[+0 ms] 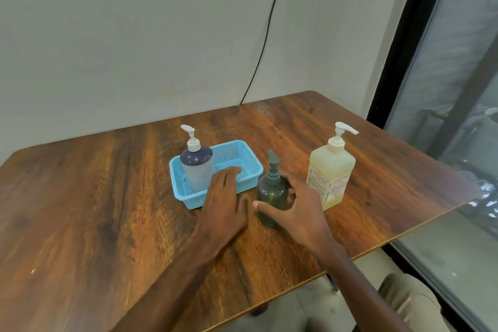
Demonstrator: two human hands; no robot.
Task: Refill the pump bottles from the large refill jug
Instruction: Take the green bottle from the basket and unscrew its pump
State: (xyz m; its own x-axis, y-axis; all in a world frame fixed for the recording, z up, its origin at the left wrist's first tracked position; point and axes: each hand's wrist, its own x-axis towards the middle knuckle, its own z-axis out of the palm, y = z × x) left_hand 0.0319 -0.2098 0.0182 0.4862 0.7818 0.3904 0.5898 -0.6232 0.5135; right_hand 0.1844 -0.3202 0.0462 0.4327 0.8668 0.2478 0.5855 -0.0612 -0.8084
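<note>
Grey-green pump bottle (270,194) mid-frame, likely light, slick; curving spread right hand (300,209) round its body, not gripping; resting left hand (226,197) flat, empty.

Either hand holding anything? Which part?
Nothing held: right hand is spread open around the body of the grey pump bottle, grip not closed; left hand reaches straight-fingered over the front rim of the blue basket.

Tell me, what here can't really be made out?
All in the head view:
- Yellow jug: label print too small and turned sideways to read.
- Grey-green bottle: blur hides whether the right hand touches it.
- Blue basket: the left hand covers its front rim; contact unclear.
- White-pump bottle: base hidden by the basket wall.
</note>
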